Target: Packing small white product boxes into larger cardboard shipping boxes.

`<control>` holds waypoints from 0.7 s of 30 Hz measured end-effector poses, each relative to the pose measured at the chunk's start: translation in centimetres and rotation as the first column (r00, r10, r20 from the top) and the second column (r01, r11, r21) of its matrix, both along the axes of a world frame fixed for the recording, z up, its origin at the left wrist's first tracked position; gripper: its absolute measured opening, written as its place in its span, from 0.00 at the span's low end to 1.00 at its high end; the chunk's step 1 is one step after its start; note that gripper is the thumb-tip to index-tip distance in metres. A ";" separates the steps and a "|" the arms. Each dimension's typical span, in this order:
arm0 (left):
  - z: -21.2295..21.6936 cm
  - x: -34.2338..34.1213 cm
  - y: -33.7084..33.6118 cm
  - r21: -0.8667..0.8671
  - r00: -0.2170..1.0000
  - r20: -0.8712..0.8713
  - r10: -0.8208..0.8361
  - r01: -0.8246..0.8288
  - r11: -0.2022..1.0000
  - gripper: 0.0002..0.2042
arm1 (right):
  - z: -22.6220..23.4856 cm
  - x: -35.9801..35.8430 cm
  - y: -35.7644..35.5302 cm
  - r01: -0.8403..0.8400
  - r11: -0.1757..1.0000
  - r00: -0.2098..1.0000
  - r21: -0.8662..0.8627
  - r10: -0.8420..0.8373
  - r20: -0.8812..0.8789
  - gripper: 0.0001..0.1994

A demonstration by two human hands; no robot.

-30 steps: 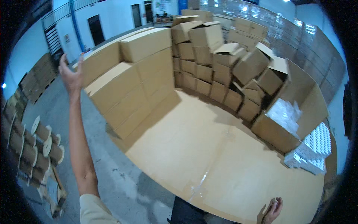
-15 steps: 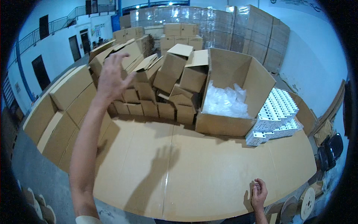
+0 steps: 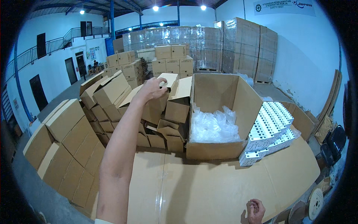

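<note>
My left hand point(image 3: 152, 89) reaches far forward over a row of brown cardboard boxes. Its fingers are curled on the pale top flap of one tilted cardboard box point(image 3: 169, 79), with the thumb at the flap's edge; part of that box is hidden behind the hand and forearm. Close by on the right is another box with a raised flap point(image 3: 177, 108). My right hand point(image 3: 255, 211) hovers low over the near right of the cardboard-covered table point(image 3: 216, 183). Its fingers are loosely curled in, and nothing shows in them.
A large open carton point(image 3: 215, 150) holds clear plastic bags point(image 3: 214, 125). Beside it stand stacked small white boxes point(image 3: 266, 125). Closed brown boxes point(image 3: 71, 145) are piled along the left edge. Cable spools point(image 3: 315, 201) and a black chair point(image 3: 333, 145) are at the right.
My left hand has moved right and come down onto a box flap, its spread fingers now curled. The view has tilted up. My right hand stays low at the near right.
</note>
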State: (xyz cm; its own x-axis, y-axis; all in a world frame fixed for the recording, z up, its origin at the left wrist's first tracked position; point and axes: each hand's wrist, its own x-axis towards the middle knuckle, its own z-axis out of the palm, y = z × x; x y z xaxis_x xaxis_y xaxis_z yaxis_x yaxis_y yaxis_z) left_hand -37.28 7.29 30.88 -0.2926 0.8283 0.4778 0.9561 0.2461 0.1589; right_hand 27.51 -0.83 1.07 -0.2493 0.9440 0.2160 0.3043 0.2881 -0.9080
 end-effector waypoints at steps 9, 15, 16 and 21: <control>-0.9 -0.6 -0.2 0.446 0.997 0.039 0.063 -0.073 0.892 0.18 | 1.1 -0.4 0.2 0.003 1.000 0.999 -0.002 -0.003 0.053 0.14; 3.1 1.6 -6.9 0.570 0.939 0.239 0.246 -0.341 0.747 0.19 | 0.7 -0.3 0.2 -0.028 1.000 0.999 0.007 0.028 0.039 0.15; 3.2 2.4 -8.2 0.665 0.946 0.242 0.216 -0.324 0.673 0.21 | 0.7 -0.3 0.3 -0.042 0.998 0.997 0.045 0.039 0.062 0.15; 1.5 9.3 -16.1 0.805 0.962 0.181 0.203 -0.263 0.531 0.25 | -1.2 0.4 1.1 -0.066 0.998 0.997 0.004 0.066 -0.033 0.16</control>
State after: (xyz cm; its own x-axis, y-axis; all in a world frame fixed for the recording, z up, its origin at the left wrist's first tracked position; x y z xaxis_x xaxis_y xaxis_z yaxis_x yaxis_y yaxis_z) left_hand -28.01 -8.79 32.35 -0.4672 -0.0125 0.8841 0.8662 0.1940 0.4605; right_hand 27.96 0.22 -0.11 -0.3034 0.9252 0.2280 0.2545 0.3093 -0.9163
